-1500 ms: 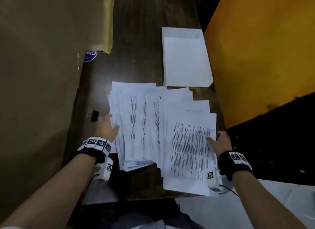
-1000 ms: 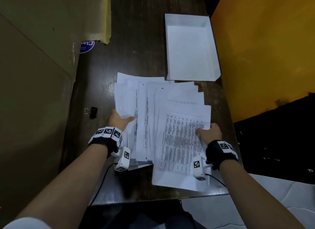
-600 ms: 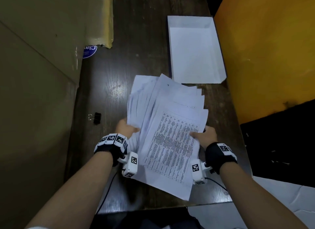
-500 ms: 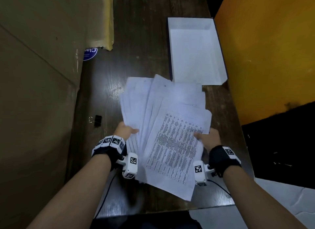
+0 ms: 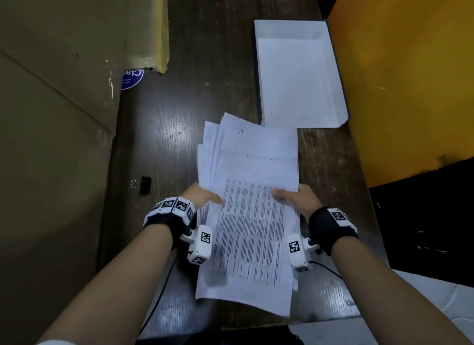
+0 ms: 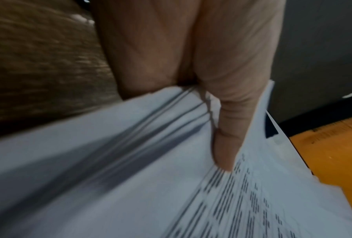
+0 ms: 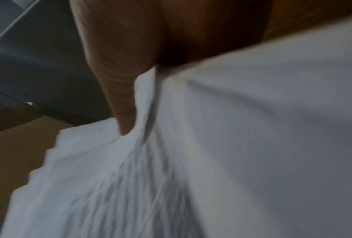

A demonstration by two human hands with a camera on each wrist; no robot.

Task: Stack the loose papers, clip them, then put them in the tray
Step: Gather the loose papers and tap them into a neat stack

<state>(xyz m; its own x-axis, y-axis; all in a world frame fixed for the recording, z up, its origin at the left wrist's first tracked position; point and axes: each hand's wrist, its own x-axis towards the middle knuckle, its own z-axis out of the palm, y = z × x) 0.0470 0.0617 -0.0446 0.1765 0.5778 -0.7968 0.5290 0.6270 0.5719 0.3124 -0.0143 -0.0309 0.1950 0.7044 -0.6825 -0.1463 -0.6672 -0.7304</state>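
Note:
A sheaf of several white printed papers [image 5: 251, 190] is lifted off the dark wooden table, its sheets still fanned at the far left corner. My left hand [image 5: 202, 197] grips the sheaf's left edge, thumb on top; the left wrist view shows that thumb pressing the papers [image 6: 150, 177]. My right hand [image 5: 297, 198] grips the right edge the same way, thumb on the top sheet, and the papers [image 7: 211, 161] fill the right wrist view. A black binder clip [image 5: 143, 185] lies on the table left of my left hand. The white tray [image 5: 297, 75] stands open beyond the papers.
Brown cardboard [image 5: 64, 113] covers the left side, with a blue round sticker [image 5: 132, 79] at its edge. An orange wall [image 5: 410, 75] rises along the right. The table's near edge runs just below my forearms.
The papers were spread across the table; my hands pushed them together from both sides and lifted them into one rough sheaf, which has turned straighter.

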